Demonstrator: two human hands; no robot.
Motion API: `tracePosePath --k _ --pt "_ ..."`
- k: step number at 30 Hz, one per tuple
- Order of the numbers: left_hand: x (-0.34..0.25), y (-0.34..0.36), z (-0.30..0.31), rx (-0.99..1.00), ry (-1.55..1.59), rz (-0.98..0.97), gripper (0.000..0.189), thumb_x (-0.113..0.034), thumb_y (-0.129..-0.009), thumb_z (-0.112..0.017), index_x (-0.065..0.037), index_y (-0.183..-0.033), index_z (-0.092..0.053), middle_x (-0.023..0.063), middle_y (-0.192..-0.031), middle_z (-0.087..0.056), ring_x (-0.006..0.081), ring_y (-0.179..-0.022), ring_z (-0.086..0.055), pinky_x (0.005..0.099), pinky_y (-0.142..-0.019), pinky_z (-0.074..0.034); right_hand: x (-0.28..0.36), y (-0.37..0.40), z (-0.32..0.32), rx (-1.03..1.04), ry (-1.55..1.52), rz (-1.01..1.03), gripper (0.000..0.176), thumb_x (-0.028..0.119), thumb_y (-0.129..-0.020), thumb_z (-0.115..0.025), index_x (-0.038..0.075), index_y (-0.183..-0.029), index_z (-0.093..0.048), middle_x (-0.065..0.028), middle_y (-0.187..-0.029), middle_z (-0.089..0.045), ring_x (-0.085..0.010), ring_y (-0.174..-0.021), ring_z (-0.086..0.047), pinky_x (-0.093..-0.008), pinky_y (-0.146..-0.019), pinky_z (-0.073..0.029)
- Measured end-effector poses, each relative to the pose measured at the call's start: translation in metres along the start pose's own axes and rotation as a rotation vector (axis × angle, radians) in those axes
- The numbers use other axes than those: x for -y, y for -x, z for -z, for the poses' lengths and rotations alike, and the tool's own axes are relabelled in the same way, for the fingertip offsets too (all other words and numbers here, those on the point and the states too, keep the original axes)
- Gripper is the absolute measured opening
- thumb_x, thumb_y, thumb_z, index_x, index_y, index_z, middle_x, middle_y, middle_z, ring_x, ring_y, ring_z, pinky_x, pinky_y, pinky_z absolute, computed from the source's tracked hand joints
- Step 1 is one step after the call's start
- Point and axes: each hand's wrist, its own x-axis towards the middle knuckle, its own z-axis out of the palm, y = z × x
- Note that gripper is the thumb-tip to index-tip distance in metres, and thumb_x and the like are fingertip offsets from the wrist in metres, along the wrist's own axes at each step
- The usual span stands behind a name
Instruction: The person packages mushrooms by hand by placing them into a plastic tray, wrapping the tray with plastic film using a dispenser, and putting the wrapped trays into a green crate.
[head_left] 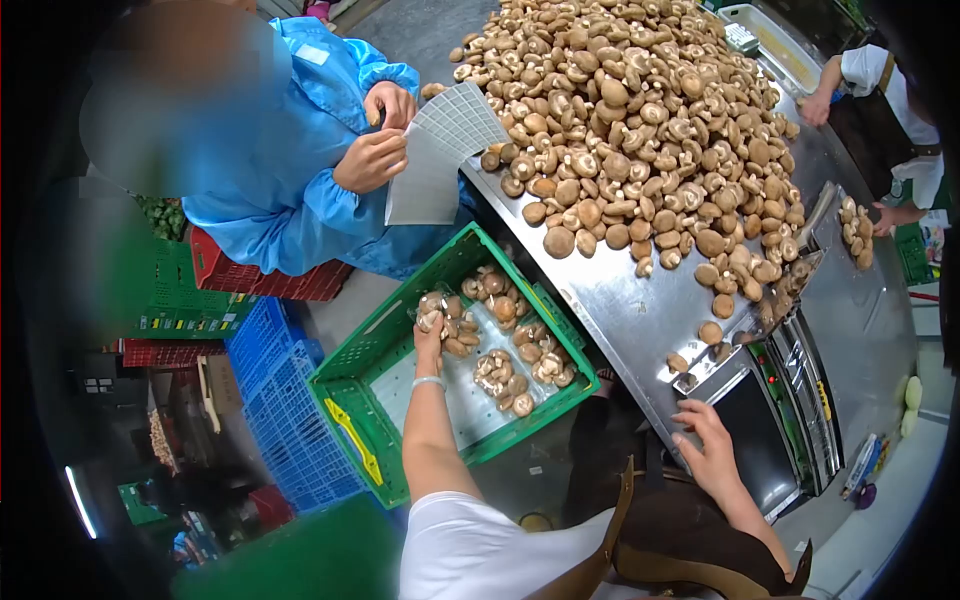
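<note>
Inside a green crate (345, 365) with a yellow handle, several packs of brown mushrooms (500, 378) lie on the pale bottom. My left hand (428, 332) reaches into the crate, its fingers closed on a pack of mushrooms (432, 303) near the crate's far left side. My right hand (705, 447) is over the near edge of the metal table (620, 325), fingers apart and holding nothing. It is beside a black and metal machine (770, 410). A big heap of loose mushrooms (640, 120) covers the table's far part.
A person in blue (300, 200) holds sheets of labels (435, 165) beyond the crate. Another person's hands (818, 105) are at the table's right side. Blue crates (295, 420) and red crates (235, 270) stand left. Small loose mushrooms (710, 333) lie beside the machine.
</note>
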Motion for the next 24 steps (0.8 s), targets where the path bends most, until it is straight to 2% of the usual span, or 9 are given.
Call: tracePosePath --k 7,8,11,12,14,16,19,21,24 --pt "0.037 -0.002 -0.01 0.097 0.116 0.173 0.063 -0.027 -0.09 -0.074 -0.001 -0.137 -0.041 0.0134 -0.126 -0.058 0.0226 -0.108 -0.061 0.0368 -0.091 -0.053 0.004 -0.012 -0.008 0.018 0.052 0.057 0.02 0.004 -0.085 -0.069 0.002 -0.105 -0.065 -0.012 -0.111 -0.065 -0.0284 -0.098 -0.066 -0.0346 -0.08 -0.053" --pt "0.033 0.003 -0.012 0.197 0.147 0.247 0.072 -0.037 -0.092 -0.07 0.004 -0.139 -0.035 0.0172 -0.127 -0.057 0.0254 -0.11 -0.061 0.0364 -0.092 -0.052 0.011 -0.014 -0.008 0.047 0.027 -0.011 0.019 0.004 -0.086 -0.068 0.002 -0.105 -0.065 -0.0119 -0.108 -0.066 -0.0285 -0.096 -0.066 -0.0349 -0.08 -0.053" --pt "0.036 -0.008 -0.019 -0.083 -0.441 0.224 0.087 -0.049 -0.088 -0.07 0.01 -0.138 -0.032 0.024 -0.125 -0.056 0.0332 -0.113 -0.059 0.0411 -0.095 -0.05 0.006 -0.014 -0.011 0.129 0.013 -0.023 0.018 0.007 -0.086 -0.068 0.002 -0.104 -0.065 -0.0118 -0.107 -0.066 -0.0301 -0.096 -0.065 -0.0366 -0.081 -0.052" --pt "0.073 -0.038 -0.002 -0.241 -0.717 0.008 0.099 -0.053 -0.078 -0.078 0.016 -0.134 -0.036 0.0317 -0.124 -0.055 0.0405 -0.116 -0.056 0.0453 -0.099 -0.046 0.001 -0.015 -0.011 0.17 0.091 0.037 0.018 0.012 -0.088 -0.067 0.003 -0.103 -0.064 -0.0118 -0.106 -0.065 -0.0316 -0.098 -0.064 -0.039 -0.083 -0.051" --pt "0.052 -0.023 -0.013 -0.401 -1.027 -0.362 0.094 -0.046 -0.073 -0.083 0.017 -0.129 -0.044 0.0356 -0.124 -0.055 0.0448 -0.115 -0.055 0.0484 -0.101 -0.043 -0.007 -0.016 -0.01 0.175 0.174 0.146 0.02 0.015 -0.089 -0.066 0.003 -0.104 -0.063 -0.0116 -0.106 -0.065 -0.0317 -0.099 -0.063 -0.0402 -0.085 -0.051" --pt "0.029 -0.002 -0.04 -0.506 -0.866 -0.406 0.072 -0.028 -0.075 -0.083 0.015 -0.125 -0.051 0.0342 -0.125 -0.056 0.0431 -0.114 -0.055 0.0474 -0.101 -0.043 -0.011 -0.014 0.0 0.157 0.259 0.212 0.022 0.02 -0.09 -0.065 0.005 -0.105 -0.063 -0.0106 -0.105 -0.065 -0.0304 -0.101 -0.062 -0.0408 -0.087 -0.051" --pt "-0.029 0.064 -0.112 -0.381 -0.501 -0.763 0.055 -0.014 -0.085 -0.072 0.009 -0.127 -0.045 0.0188 -0.107 -0.056 0.0322 -0.091 -0.055 0.0424 -0.084 -0.047 -0.029 -0.004 0.023 0.073 0.264 0.137 0.022 0.02 -0.089 -0.065 0.006 -0.106 -0.064 -0.0095 -0.105 -0.065 -0.0294 -0.1 -0.063 -0.0406 -0.087 -0.051" --pt "-0.102 0.153 -0.181 -0.101 -0.502 -0.68 0.053 -0.01 -0.087 -0.068 0.006 -0.13 -0.041 0.016 -0.109 -0.048 0.025 -0.087 -0.05 0.0389 -0.079 -0.046 -0.04 0.005 0.046 -0.019 0.256 0.091 0.022 0.021 -0.089 -0.066 0.006 -0.106 -0.065 -0.0098 -0.103 -0.066 -0.03 -0.099 -0.063 -0.0411 -0.086 -0.052" --pt "-0.129 0.199 -0.28 0.331 -0.347 -0.921 0.046 -0.006 -0.093 -0.064 0.001 -0.132 -0.042 0.0107 -0.109 -0.052 0.0179 -0.086 -0.052 0.032 -0.077 -0.046 -0.055 0.018 0.081 -0.103 0.236 0.069 0.021 0.022 -0.09 -0.064 0.006 -0.105 -0.065 -0.011 -0.101 -0.067 -0.031 -0.098 -0.065 -0.0416 -0.085 -0.053"
